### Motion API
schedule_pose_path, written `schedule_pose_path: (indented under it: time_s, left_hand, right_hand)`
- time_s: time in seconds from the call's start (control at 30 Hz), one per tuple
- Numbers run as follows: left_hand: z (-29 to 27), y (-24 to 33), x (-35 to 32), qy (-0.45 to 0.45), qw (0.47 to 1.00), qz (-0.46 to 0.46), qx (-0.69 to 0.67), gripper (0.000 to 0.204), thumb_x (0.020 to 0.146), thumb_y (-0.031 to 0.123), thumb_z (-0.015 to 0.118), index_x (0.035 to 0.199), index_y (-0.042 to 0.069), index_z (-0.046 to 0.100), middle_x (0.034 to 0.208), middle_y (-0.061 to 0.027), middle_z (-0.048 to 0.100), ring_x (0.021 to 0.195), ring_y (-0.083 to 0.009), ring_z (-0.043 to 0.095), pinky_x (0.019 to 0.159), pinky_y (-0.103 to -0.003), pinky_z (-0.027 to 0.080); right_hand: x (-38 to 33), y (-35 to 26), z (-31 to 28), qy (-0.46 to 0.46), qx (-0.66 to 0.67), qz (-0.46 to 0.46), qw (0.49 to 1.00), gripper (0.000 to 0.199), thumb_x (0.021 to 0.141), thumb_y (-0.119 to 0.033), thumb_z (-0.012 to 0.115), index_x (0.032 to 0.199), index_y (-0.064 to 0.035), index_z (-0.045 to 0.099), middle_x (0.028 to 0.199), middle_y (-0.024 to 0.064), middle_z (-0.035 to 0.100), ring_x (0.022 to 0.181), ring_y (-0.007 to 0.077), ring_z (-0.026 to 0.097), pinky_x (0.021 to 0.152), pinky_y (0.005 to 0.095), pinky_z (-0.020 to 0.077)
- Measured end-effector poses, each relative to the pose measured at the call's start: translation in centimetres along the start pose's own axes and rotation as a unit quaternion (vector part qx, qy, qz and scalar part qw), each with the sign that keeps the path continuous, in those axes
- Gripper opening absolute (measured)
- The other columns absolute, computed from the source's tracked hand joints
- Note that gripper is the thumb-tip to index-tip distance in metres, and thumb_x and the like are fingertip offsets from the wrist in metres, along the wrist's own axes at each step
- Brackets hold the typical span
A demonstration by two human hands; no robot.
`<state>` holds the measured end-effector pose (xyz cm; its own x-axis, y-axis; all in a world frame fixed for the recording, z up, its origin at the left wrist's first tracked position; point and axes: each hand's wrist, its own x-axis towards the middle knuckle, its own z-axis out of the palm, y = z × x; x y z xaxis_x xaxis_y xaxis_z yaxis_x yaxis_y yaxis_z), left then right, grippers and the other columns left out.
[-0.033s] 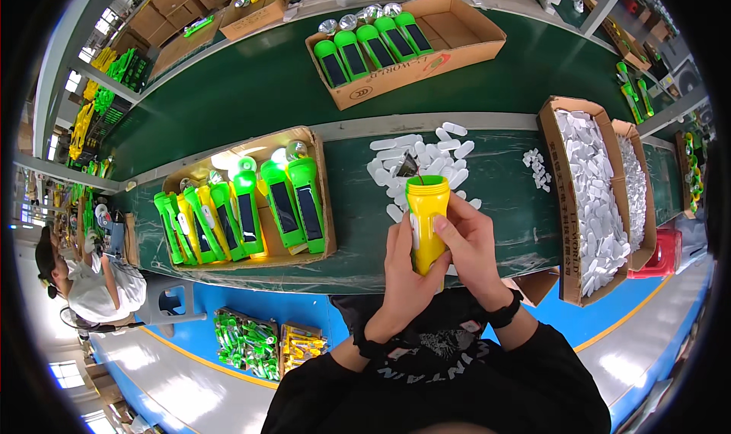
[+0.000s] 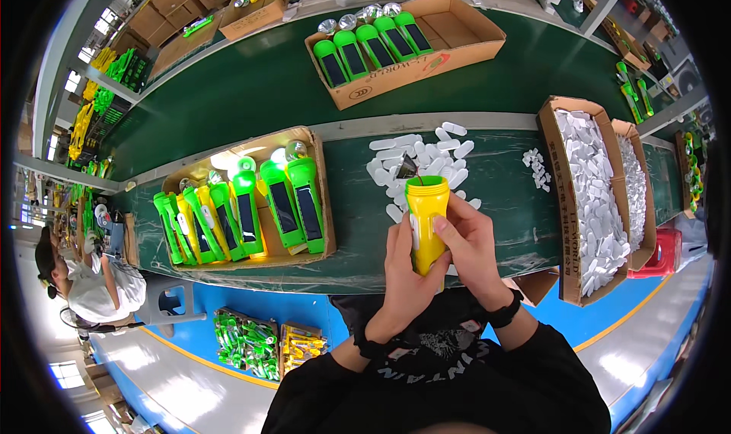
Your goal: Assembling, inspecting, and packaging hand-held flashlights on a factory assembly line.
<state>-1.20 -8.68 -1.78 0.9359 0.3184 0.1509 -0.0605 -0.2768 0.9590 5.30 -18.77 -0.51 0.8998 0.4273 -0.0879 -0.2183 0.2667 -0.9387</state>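
Upright between my hands is a yellow flashlight body (image 2: 428,219) with a green inner rim at its open top. My left hand (image 2: 408,276) is closed round its left and lower side. My right hand (image 2: 470,244) grips the right side, thumb laid across the front. A silver reflector (image 2: 408,166) hangs beside the open top on a thin red wire. Just beyond lies a loose pile of white oval plastic pieces (image 2: 435,154) on the green bench; part of the pile is hidden behind the flashlight body.
A carton of green and yellow flashlights (image 2: 324,244) stands at left. Tall cartons of white pieces (image 2: 567,205) stand at right, near a small heap of white parts (image 2: 536,169). Across the bench's ledge is another carton (image 2: 411,72) with green flashlights. A seated person (image 2: 106,285) works far left.
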Motion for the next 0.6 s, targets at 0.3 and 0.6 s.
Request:
schedule_pose_path:
  time_s: [0.3,0.6]
  left_hand:
    - [0.4,-0.5,0.7,-0.019,0.978,-0.055,-0.199,0.062,0.074,0.001,0.067,0.129,-0.002,0.041,0.111,-0.0121,0.048,0.097,-0.0235,0.054,0.084,-0.032,0.044]
    - [-3.3,0.5,1.7,0.070,0.982,0.052,0.168,0.059,0.082,0.016,0.058,0.133,-0.003,0.037,0.129,-0.0233,0.034,0.119,-0.0362,0.028,0.101,-0.045,0.023]
  right_hand:
    - [-0.4,1.5,-0.9,-0.014,0.156,0.104,0.982,0.048,0.098,-0.022,0.045,0.138,0.0019,0.033,0.124,0.0102,0.053,0.110,0.0159,0.053,0.095,0.0315,0.0420]
    - [-0.1,-1.3,-0.6,-0.181,0.250,0.176,0.935,0.072,0.087,-0.018,0.061,0.144,-0.0023,0.020,0.136,0.0195,0.041,0.124,0.0329,0.045,0.102,0.0411,0.0383]
